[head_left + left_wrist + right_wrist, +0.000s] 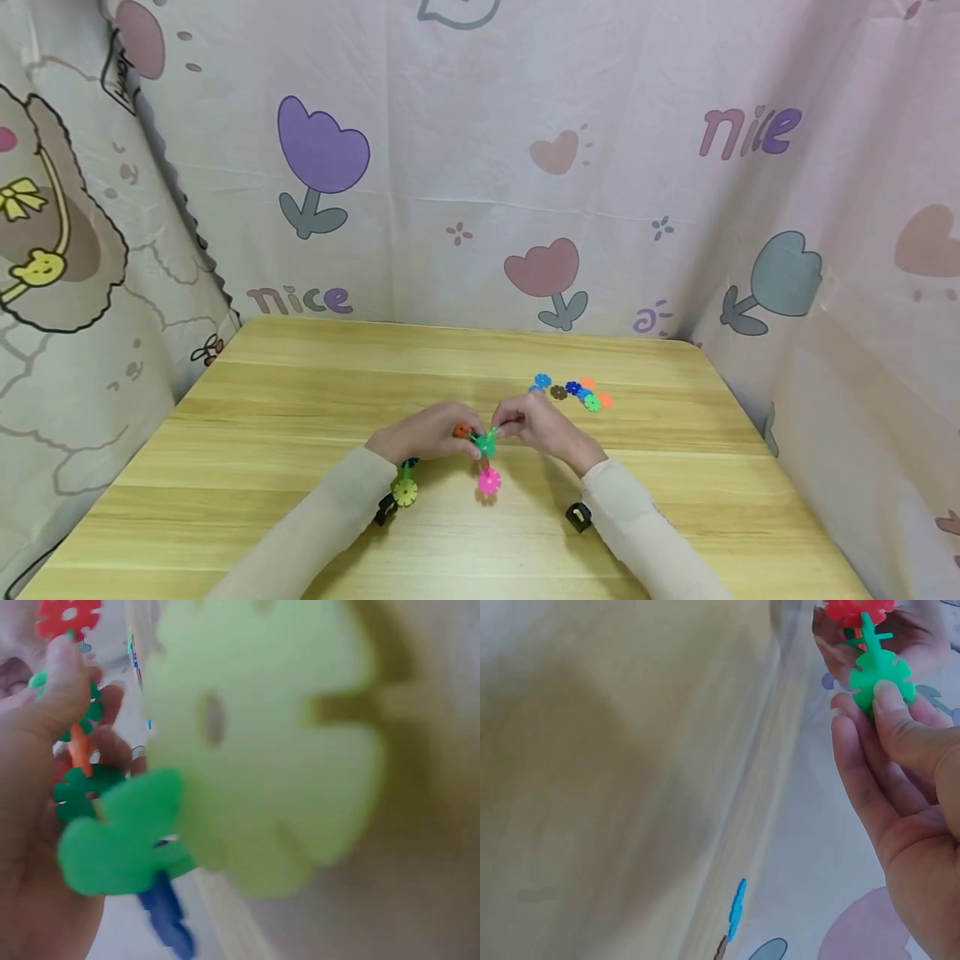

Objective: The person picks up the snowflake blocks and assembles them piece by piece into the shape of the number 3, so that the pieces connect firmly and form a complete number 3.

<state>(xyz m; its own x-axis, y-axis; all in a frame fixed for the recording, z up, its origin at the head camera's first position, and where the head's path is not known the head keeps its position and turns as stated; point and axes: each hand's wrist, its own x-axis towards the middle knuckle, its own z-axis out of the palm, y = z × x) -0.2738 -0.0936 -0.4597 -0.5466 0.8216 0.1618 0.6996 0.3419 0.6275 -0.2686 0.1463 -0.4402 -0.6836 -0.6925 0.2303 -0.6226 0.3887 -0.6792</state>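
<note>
My left hand (431, 431) grips a chain of interlocking plastic snowflake discs above the table. Its teal-green disc (487, 444) lies between the two hands, with a pink disc (489, 481) hanging below and an orange disc (462, 430) by the left fingers. A yellow disc (405, 492) hangs under the left wrist. It looms large in the left wrist view, joined to a green disc (112, 847) and a blue one (166, 915). Between thumb and fingers, my right hand (543, 425) pinches a bright green disc (881, 675) at the chain; whether it is slotted in is unclear.
Loose discs lie on the wooden table (300, 392) beyond the right hand, among them a light blue disc (542, 380), a brown disc (558, 392) and a green disc (592, 402). A patterned curtain (450, 167) stands behind the table. A black wrist mount (579, 517) sits below the right wrist.
</note>
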